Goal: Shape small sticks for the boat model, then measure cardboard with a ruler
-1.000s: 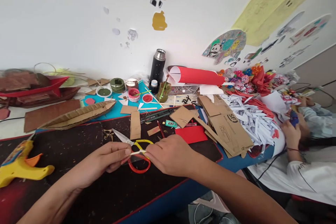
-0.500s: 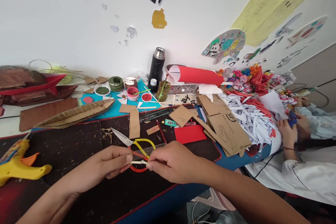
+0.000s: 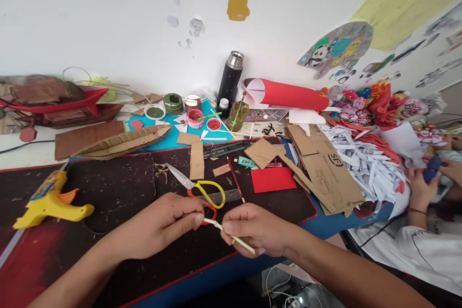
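Now my left hand [image 3: 159, 226] pinches one end of the thin pale stick [image 3: 227, 236] and my right hand [image 3: 260, 231] clamps its middle, low over the table [image 3: 108, 192], just in front of the scissors [image 3: 202, 191]. Next, I judge, comes steady opposed pressure. Since a second ago the stick has tilted down rightward.

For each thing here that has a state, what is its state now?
Left hand: pinching one end of the thin stick.
Right hand: gripping the stick.
Scissors: shut, lying flat.
Thermos: upright, capped.
Red paint pot: open.
Glue gun: lying down.
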Demonstrator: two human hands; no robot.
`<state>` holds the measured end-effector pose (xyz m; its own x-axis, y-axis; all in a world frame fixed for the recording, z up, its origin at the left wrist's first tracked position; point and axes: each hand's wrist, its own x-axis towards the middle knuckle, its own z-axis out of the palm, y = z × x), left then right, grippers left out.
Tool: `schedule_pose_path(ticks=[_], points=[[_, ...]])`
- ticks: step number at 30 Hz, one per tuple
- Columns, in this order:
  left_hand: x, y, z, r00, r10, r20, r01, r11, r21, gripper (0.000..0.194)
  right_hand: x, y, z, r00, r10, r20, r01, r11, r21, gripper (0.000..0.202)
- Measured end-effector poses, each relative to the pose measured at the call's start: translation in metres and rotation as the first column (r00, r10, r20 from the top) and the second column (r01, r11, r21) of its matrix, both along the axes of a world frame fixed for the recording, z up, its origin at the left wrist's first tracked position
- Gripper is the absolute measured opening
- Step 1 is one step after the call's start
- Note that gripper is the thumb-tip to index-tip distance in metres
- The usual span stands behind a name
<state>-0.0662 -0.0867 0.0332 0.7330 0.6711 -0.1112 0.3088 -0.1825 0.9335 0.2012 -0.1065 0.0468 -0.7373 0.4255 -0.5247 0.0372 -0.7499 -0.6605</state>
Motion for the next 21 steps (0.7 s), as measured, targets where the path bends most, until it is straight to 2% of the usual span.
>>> schedule_pose_path(ticks=[4, 6, 10, 13, 18, 21], points=[[0.01, -0.005, -0.003, 0.996, 0.085, 0.033, -0.088, 0.989, 0.116, 0.036, -0.001, -0.003, -0.005, 0.994, -0.086, -0.071, 0.081, 0.994, -0.075, 0.047], [0.015, -0.006, -0.004, 0.989, 0.136, 0.063, -0.142, 0.985, 0.097, 0.04, -0.005, -0.004, -0.006, 0.985, -0.134, -0.113, 0.126, 0.989, -0.074, 0.048], [0.021, -0.007, -0.007, 0.967, 0.225, 0.123, -0.222, 0.974, -0.036, 0.049, -0.018, -0.004, -0.011, 0.953, -0.207, -0.223, 0.195, 0.978, -0.072, 0.048], [0.023, -0.008, -0.012, 0.943, 0.31, 0.121, -0.314, 0.949, 0.014, 0.046, -0.028, -0.001, -0.018, 0.922, -0.266, -0.281, 0.256, 0.964, -0.071, 0.046], [0.019, -0.004, -0.022, 0.918, 0.391, 0.059, -0.393, 0.884, 0.252, 0.032, -0.035, 0.008, -0.029, 0.924, -0.328, -0.197, 0.332, 0.943, -0.013, 0.043], [0.017, 0.001, -0.021, 0.925, 0.38, 0.01, -0.376, 0.91, 0.177, 0.037, -0.033, 0.014, -0.034, 0.936, -0.341, -0.085, 0.349, 0.929, 0.125, 0.044]])
